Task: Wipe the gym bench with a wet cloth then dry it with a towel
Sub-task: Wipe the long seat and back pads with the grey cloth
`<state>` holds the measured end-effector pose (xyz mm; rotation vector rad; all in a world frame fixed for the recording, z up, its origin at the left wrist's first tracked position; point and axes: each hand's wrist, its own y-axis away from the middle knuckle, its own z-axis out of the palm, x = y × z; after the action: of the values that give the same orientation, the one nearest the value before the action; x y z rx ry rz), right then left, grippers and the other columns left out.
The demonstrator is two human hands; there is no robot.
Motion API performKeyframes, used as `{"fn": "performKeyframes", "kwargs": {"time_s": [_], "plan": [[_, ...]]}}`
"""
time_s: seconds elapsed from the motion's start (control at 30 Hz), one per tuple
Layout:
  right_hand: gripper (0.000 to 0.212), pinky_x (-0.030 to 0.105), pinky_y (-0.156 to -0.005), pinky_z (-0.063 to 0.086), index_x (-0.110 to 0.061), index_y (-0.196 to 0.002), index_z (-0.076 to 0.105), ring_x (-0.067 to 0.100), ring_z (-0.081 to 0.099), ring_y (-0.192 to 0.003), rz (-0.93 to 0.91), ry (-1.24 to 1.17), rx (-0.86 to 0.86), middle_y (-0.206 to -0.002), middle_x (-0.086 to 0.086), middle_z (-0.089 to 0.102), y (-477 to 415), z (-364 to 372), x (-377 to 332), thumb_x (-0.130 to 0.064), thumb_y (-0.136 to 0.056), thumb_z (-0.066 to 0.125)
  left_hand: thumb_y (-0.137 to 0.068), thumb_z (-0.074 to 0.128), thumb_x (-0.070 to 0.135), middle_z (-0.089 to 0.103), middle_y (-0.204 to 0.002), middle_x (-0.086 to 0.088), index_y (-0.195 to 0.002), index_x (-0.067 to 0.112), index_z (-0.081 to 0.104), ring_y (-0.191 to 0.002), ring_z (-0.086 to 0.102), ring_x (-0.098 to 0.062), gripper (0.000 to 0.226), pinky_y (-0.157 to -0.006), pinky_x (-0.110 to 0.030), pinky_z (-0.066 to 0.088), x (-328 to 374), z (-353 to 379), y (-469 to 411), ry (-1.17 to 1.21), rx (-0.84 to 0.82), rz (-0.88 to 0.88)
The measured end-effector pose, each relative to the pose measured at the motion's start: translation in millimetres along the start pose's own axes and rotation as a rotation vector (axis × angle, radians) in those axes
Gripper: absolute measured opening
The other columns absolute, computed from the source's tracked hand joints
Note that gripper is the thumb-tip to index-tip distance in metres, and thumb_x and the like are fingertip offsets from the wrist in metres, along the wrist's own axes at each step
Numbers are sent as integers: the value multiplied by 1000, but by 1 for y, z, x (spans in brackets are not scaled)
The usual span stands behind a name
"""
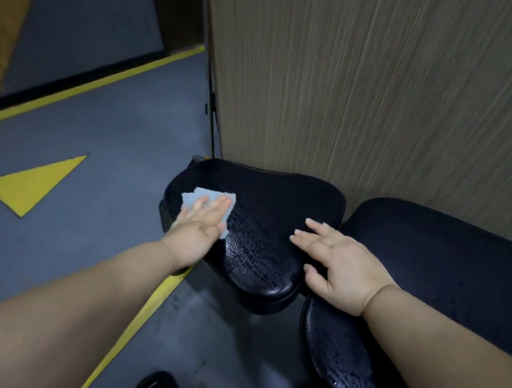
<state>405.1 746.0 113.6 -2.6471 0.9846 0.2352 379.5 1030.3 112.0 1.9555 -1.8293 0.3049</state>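
While flat left hand [200,230] presses cloth [208,194] on bench [276,200], right hand [343,268] spreads fingers.

A gym around us: the black padded bench [277,216], the grey floor [106,146] with its yellow lines [82,88] and triangle [29,185].

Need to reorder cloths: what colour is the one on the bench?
The cloth is pale blue, seen best in the head view.

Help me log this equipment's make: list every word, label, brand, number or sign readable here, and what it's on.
No words, brands or numbers can be read: none on the bench pads, the cloth or the wood-grain panel.
Only unlettered signs: a yellow triangle and yellow lines painted on the floor.
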Motion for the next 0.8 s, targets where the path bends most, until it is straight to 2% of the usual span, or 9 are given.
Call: {"fn": "performKeyframes", "kwargs": {"time_s": [0.07, 0.13, 0.2, 0.27, 0.33, 0.43, 0.53, 0.63, 0.8], "plan": [[57, 34, -113, 24, -11, -132, 58, 24, 39, -137, 38, 44, 36, -133, 4, 59, 2, -1, -2, -36, -85, 37, -106, 26, 28, 2, -160, 19, -153, 36, 8, -147, -12, -7, 51, -116, -31, -15, 15, 11, 17, -31, -21, 64], [54, 39, -110, 34, -9, -124, 63, 28, 48, -130, 97, 67, 80, -124, 6, 64, 3, -2, -5, -34, -84, 37, -106, 24, 30, -2, -158, 24, -153, 38, 5, -146, -14, -5, 51, -115, -29, -17, 29, 20, 34, -102, -36, 152], [44, 41, -92, 51, -10, -105, 68, 31, 60, -108, 152, 85, 125, -104, 6, 66, 3, -4, -9, -32, -80, 38, -106, 22, 31, -8, -153, 29, -152, 40, 0, -143, -19, 0, 51, -114, -27, -20, 38, 25, 47, -159, -79, 257], [36, 39, -73, 53, -13, -88, 66, 27, 60, -86, 188, 100, 116, -87, 1, 62, 5, -7, -12, -33, -78, 38, -106, 20, 32, -12, -152, 31, -150, 43, -5, -140, -24, 4, 52, -114, -26, -22, 42, 26, 56, -193, -134, 336], [37, 35, -68, 51, -13, -82, 64, 25, 58, -79, 206, 94, 80, -81, -1, 60, 7, -7, -13, -35, -77, 35, -106, 20, 33, -14, -154, 30, -150, 42, -8, -140, -26, 4, 53, -115, -28, -21, 46, 24, 60, -231, -190, 387], [39, 29, -72, 48, -14, -90, 67, 21, 58, -87, 235, 62, 30, -91, -3, 61, 11, -10, -12, -35, -80, 36, -106, 20, 34, -14, -154, 30, -151, 40, -7, -139, -27, 5, 52, -114, -26, -22, 51, 19, 62, -294, -248, 459], [29, 25, -87, 44, -17, -112, 63, 15, 54, -107, 225, 51, -63, -114, -6, 57, 18, -18, -6, -30, -91, 48, -106, 21, 32, -12, -153, 31, -150, 41, -5, -136, -30, 9, 52, -110, -20, -25, 54, 16, 59, -332, -266, 540], [37, 27, -99, 42, -20, -126, 56, 13, 47, -121, 234, 42, -88, -130, -7, 50, 25, -25, 3, -37, -94, 50, -106, 22, 30, -11, -153, 30, -150, 42, -4, -136, -28, 7, 52, -109, -19, -25, 61, 14, 51, -384, -273, 603], [36, 25, -101, 38, -19, -124, 60, 14, 46, -128, 281, 49, -37, -134, -6, 53, 30, -23, 8, -34, -92, 53, -106, 23, 32, -12, -154, 28, -153, 38, -4, -140, -26, 2, 54, -113, -25, -23, 77, 21, 44, -438, -237, 629]]}}
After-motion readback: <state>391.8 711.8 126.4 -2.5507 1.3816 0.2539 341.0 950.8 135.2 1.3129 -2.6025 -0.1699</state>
